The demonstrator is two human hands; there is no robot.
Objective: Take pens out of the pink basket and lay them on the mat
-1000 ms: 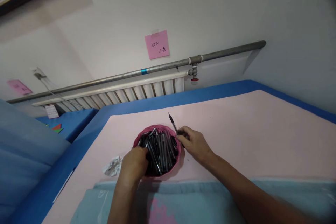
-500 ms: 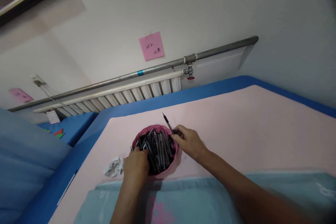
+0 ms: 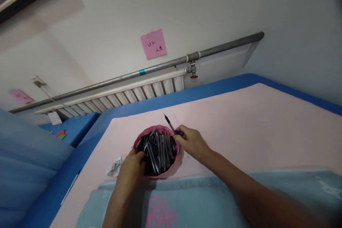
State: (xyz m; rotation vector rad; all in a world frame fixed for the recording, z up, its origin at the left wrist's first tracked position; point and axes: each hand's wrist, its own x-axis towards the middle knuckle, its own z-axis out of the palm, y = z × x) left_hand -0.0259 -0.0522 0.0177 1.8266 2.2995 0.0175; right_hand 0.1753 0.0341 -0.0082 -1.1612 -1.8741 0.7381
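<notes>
A round pink basket (image 3: 175, 166), packed with dark and clear pens (image 3: 160, 153), sits on the pink table mat. In my right hand (image 3: 191, 141), closed at the basket's right edge, is a pen (image 3: 169, 123) with a black grip and its thin tip pointing up and left. My left hand (image 3: 130, 165) is closed over the basket's left rim, the thumb on the inner side over the pens. Its other fingers are partly hidden. A crumpled white paper (image 3: 114, 168) lies just left of that hand, partly covered by it.
A pale blue cloth (image 3: 203, 199) covers the near edge of the pink mat (image 3: 227, 121). Beyond the blue table border (image 3: 208, 91) are a radiator (image 3: 149, 92) and a pipe (image 3: 227, 48) along the wall. A blue curtain (image 3: 24, 164) hangs at left.
My left hand has shifted left from over the pens to the basket's rim, uncovering more pens. My right hand still holds the pen in nearly the same spot.
</notes>
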